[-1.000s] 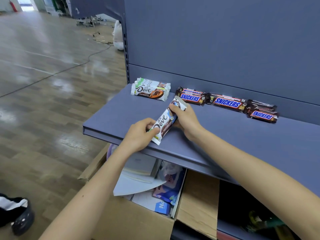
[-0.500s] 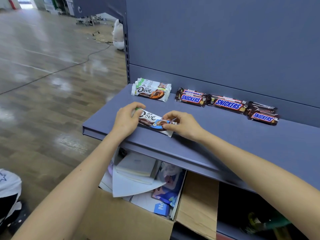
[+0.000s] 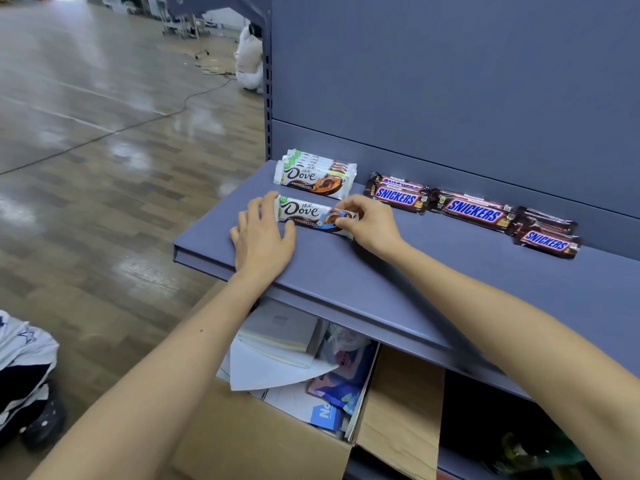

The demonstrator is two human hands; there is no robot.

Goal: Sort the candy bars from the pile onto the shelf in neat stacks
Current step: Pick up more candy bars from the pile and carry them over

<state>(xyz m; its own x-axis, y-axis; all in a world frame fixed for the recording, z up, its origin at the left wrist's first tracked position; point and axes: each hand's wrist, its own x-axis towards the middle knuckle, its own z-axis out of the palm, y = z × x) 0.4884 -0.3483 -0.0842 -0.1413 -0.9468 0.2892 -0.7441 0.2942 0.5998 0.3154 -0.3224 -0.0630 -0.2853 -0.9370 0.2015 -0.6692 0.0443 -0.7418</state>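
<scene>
Candy bar (image 3: pixel 313 216), a white one, lies flat on the shelf (image 3: pixel 381 278), just in front of the stack of white bars (image 3: pixel 313 174) and parallel to it. The right hand (image 3: pixel 372 225) pinches its right end between thumb and fingertips. The left hand (image 3: pixel 263 233) is not clenched: its rather straight fingers lie against the left end, and the thumb touches the near edge. I judge that both ends are guided in this way to keep the bar square with the stack before it goes on top. To the right of the stack, brown bars (image 3: pixel 474 213) lie in a row.
</scene>
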